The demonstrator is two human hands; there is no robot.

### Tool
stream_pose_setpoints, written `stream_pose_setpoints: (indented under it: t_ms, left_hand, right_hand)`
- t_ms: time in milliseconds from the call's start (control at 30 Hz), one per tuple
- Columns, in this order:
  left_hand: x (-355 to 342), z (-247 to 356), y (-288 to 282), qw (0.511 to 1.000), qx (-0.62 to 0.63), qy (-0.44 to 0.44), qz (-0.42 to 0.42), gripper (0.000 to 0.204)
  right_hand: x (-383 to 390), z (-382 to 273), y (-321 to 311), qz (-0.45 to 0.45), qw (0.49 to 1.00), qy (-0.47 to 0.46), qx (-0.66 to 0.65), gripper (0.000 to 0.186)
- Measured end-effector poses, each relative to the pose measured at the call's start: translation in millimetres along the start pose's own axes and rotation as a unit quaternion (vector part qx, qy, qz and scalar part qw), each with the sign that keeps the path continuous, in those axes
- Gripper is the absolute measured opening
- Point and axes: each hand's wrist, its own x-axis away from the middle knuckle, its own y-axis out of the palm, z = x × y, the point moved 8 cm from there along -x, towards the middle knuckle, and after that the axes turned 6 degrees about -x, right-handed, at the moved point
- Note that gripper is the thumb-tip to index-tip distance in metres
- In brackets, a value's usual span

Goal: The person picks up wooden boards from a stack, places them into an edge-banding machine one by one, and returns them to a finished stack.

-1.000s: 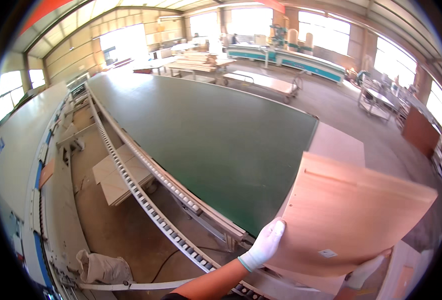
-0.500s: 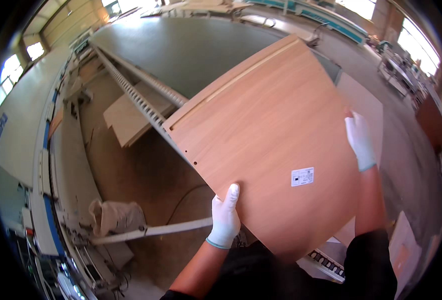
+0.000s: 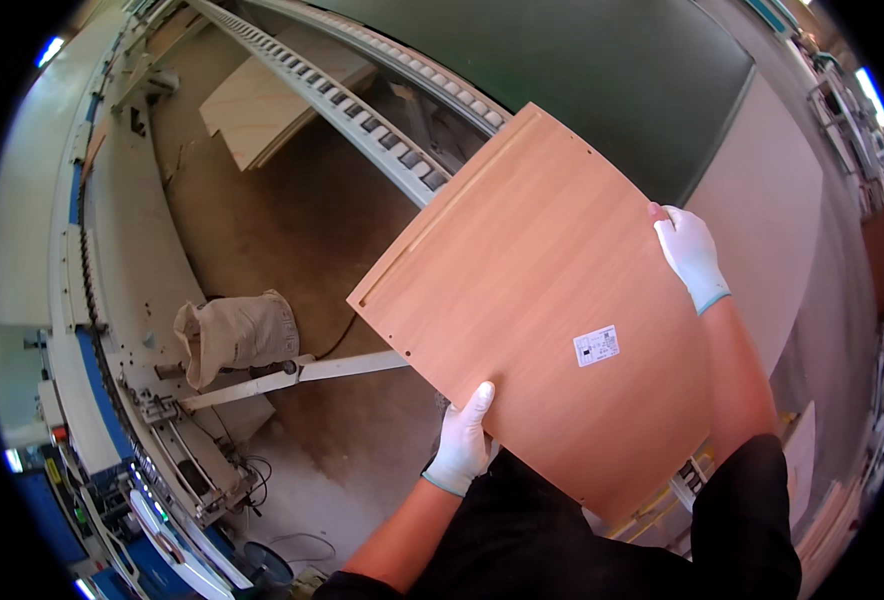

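A flat wood-grain panel (image 3: 522, 300) is held tilted in front of me, between both gloved hands. Along its far-left edge runs a groove, with small drilled holes near the corners, and a white printed label (image 3: 597, 346) is stuck on its face. My left hand (image 3: 464, 437) grips the near-left edge, thumb on top and fingers hidden beneath. Around the opposite, right edge my right hand (image 3: 690, 255) is closed; a bare fingertip shows at the glove's end.
Roller rails (image 3: 362, 115) run beyond the panel, beside a dark green table top (image 3: 602, 80). A long machine (image 3: 112, 330) stands on the left, with a cloth sack (image 3: 237, 335) near its bar (image 3: 302, 375). Stacked boards (image 3: 277, 100) lie beneath the rails; a pale board (image 3: 762, 210) is at right.
My view has tipped downward and nearer to the panel. The panel has turned slightly and sits lower against the roller rails in the view; both hands keep their hold.
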Motion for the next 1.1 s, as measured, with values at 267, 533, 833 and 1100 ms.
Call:
stream_pose_setpoints:
  t_ms: [267, 533, 833, 1100]
  left_hand:
    - [-69, -151, -4, 0.975, -0.15, -0.121, -0.108, 0.046]
    - [-86, -434, 258, 0.953, -0.244, -0.113, -0.141, 0.052]
    - [28, -860, 715, 0.953, -0.262, -0.075, -0.131, 0.056]
    - [72, -1013, 852, 0.949, -0.252, -0.13, -0.139, 0.057]
  right_hand:
    - [66, 126, 50, 0.226, 0.952, -0.205, 0.016, 0.049]
    - [211, 522, -77, 0.146, 0.979, -0.115, -0.082, 0.055]
    - [423, 1133, -332, 0.252, 0.796, 0.33, -0.441, 0.063]
    - [345, 1156, -437, 0.126, 0.488, 0.186, -0.843, 0.04]
